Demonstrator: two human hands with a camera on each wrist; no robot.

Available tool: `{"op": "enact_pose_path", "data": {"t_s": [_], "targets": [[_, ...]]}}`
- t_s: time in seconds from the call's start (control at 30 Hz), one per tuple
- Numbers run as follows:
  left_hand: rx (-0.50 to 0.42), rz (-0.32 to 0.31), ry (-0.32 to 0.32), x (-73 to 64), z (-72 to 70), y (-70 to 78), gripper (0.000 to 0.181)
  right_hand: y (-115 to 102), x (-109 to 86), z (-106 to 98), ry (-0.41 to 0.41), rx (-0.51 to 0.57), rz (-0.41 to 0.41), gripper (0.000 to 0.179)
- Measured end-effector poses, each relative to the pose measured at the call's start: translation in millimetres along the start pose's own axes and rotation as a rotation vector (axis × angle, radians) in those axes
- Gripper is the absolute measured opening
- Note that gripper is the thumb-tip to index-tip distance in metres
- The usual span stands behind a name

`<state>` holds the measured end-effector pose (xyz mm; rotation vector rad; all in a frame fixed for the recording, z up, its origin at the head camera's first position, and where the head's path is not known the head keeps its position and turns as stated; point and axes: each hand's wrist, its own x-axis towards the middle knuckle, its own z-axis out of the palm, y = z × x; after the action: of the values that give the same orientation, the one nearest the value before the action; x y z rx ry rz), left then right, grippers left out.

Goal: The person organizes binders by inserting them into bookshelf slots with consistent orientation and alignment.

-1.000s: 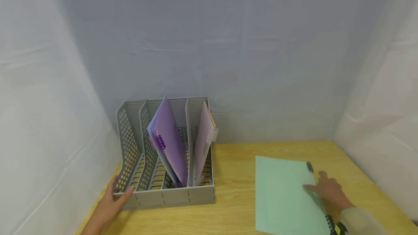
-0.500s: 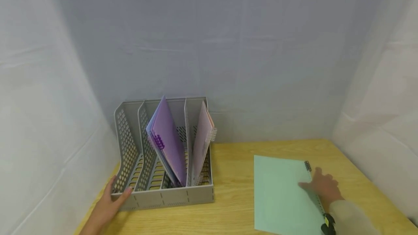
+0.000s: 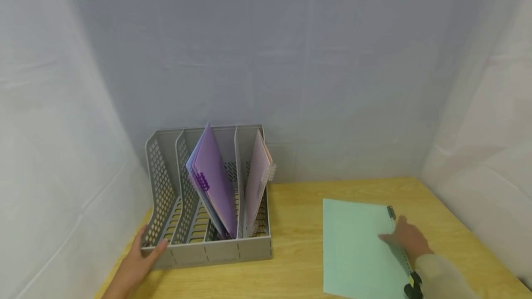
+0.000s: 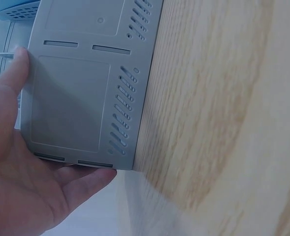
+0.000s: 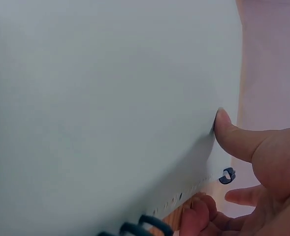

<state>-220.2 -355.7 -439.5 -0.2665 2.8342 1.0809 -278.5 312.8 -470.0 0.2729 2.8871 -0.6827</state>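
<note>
A grey file rack [image 3: 224, 250] with upright perforated dividers stands at the left of the table. My left hand [image 3: 134, 264] grips its front left corner; in the left wrist view the thumb lies over the upper edge and fingers go round the side. On the right lies a mint-green spiral notebook [image 3: 357, 248], its black coil along the right edge. My right hand [image 3: 408, 240] pinches that edge, with the thumb on the cover [image 5: 105, 108] and the other fingers curled at the coil side, partly hidden underneath in the head view.
Inside the rack, a purple notebook [image 3: 214, 183] leans with a blue one [image 3: 195, 153] behind it. A pale pink notebook [image 3: 255, 188] stands in the rightmost compartment. White sheeting [image 3: 299, 59] surrounds the wooden table [image 3: 297, 225] at the back and sides.
My right hand has shifted slightly left along the notebook's coil edge, and its fingers have drawn in and down around the edge. The left hand stays on the rack.
</note>
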Motion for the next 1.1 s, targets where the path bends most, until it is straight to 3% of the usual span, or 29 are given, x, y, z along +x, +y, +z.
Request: {"op": "enact_pose_path", "data": {"t_s": [0.13,0.33,0.57,0.67,0.8,1.1], "targets": [[0.007,0.009,0.006,-0.9,-1.9,1.7,0.098,-7.7,2.2,-2.5,0.005,0.016,-0.015,0.106],[0.006,0.020,0.016,-1.4,-4.0,3.0,0.097,-14.9,7.5,-3.9,0.003,-0.005,-0.019,0.116],[0.008,0.017,0.003,-2.9,-8.0,4.0,0.098,-20.8,6.2,-2.2,0.045,-0.125,-0.119,0.073],[0.004,0.017,0.002,-3.7,-9.9,4.4,0.097,-24.7,6.7,-1.7,0.055,-0.193,-0.160,0.070],[-0.005,0.021,0.006,-2.9,-10.1,4.9,0.097,-27.5,9.3,-2.6,0.028,-0.209,-0.128,0.064],[-0.005,0.003,-0.003,0.3,-8.0,3.1,0.099,-19.8,14.0,-2.1,-0.025,-0.209,-0.105,0.072]]}}
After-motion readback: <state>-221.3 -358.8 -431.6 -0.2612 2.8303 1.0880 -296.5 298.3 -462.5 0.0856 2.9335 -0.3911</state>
